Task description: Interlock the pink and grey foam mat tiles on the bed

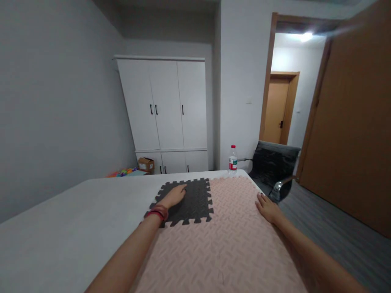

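Note:
My left hand (176, 195) rests on a dark grey foam mat tile (197, 199) with jigsaw-toothed edges, its fingers stretched out toward the tile's middle. The tile borders pink textured foam matting (226, 248) on its right and near sides. Whether the dark teeth are locked into the pink foam or lie on top, I cannot tell. At the right edge of the pink matting, my right hand (268, 207) lies flat with fingers apart, holding nothing. A red band circles my left wrist.
The white table (91, 219) extends to the left. A water bottle (232, 162) with a red cap stands at the far right corner. Beyond the right edge is a black chair (271, 165); a cardboard box (146, 164) and white cabinet (165, 106) stand behind.

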A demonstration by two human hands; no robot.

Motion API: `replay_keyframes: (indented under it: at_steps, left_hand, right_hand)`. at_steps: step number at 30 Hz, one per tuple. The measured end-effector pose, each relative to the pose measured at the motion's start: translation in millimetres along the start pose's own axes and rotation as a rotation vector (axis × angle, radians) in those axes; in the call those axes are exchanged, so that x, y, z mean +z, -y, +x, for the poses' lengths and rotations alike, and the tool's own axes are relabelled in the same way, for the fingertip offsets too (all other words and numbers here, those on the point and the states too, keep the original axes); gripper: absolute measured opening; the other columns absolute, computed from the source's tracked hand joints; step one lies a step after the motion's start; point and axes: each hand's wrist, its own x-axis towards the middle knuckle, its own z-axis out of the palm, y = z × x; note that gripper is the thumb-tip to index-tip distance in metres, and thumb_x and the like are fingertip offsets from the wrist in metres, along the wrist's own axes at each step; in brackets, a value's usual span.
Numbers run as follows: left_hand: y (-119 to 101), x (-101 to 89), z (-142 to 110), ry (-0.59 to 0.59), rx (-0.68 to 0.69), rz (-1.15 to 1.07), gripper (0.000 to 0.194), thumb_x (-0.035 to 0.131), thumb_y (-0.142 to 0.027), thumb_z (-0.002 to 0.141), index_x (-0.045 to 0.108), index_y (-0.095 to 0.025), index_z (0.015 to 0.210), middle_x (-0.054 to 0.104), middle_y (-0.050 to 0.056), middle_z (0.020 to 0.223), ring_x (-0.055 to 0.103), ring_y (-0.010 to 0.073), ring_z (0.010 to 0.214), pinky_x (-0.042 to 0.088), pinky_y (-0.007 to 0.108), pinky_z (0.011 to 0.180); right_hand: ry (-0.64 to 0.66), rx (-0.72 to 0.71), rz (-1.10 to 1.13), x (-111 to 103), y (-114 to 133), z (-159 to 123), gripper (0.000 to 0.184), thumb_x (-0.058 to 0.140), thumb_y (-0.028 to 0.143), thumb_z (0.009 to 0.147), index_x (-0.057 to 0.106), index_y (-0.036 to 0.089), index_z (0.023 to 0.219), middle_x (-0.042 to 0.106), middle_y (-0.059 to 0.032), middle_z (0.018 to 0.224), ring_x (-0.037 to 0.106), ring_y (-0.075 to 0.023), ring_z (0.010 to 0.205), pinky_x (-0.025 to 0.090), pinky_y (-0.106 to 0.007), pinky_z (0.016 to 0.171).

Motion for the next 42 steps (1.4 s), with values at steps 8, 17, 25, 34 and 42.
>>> replay_keyframes:
  at_steps: [8,17,25,34,42]
  left_hand:
    - [-86.1,96.2,55.0,0.054,0.11,0.108,0.041,0.053,-0.036,0.087,0.048,-0.018,0.123,0.046,0.009,0.131,0.047,0.0258,0.116,0.04,0.051,0.095]
    - [-69.9,93.7,79.1,0.081,0.196,0.201,0.038,0.053,-0.036,0.087,0.05,-0.019,0.121,0.047,0.009,0.129,0.048,0.025,0.115,0.04,0.05,0.095]
    - [-64.0,131.4,122.8,0.098,0.131,0.211,0.048,0.051,-0.04,0.087,0.042,-0.02,0.13,0.036,0.01,0.141,0.035,0.0291,0.127,0.027,0.056,0.103]
    - [-72.8,120.1,124.2,0.121,0.108,0.244,0.055,0.044,-0.051,0.088,0.038,-0.019,0.133,0.033,0.011,0.143,0.029,0.0295,0.131,0.02,0.057,0.106]
    - [-134.5,54.4,68.6,0.129,0.261,0.225,0.043,0.05,-0.04,0.088,0.046,-0.023,0.126,0.038,0.009,0.139,0.039,0.0267,0.123,0.029,0.054,0.103]
  right_hand:
    - [-0.051,-0.004,0.091,0.6,0.1,2.9,0.063,0.018,0.047,0.09,0.029,0.013,0.14,0.029,-0.011,0.146,0.026,-0.0229,0.133,0.03,-0.04,0.103]
    - [-0.031,0.006,0.083,-3.2,2.1,3.2,0.062,0.02,0.045,0.089,0.029,0.012,0.14,0.028,-0.012,0.146,0.024,-0.0237,0.134,0.03,-0.042,0.103]
    - [-0.068,0.016,0.107,-10.0,8.4,1.2,0.062,0.019,0.047,0.09,0.033,0.013,0.139,0.032,-0.0109,0.145,0.029,-0.0231,0.132,0.03,-0.039,0.104]
    - [-0.084,0.035,0.164,-11.2,7.4,2.0,0.06,0.024,0.047,0.088,0.035,0.015,0.138,0.033,-0.0097,0.144,0.033,-0.022,0.13,0.029,-0.037,0.104]
    - [-0.066,0.05,0.132,-22.0,12.8,-7.0,0.057,0.027,0.042,0.088,0.037,0.013,0.137,0.035,-0.0114,0.143,0.033,-0.0198,0.13,0.031,-0.034,0.102]
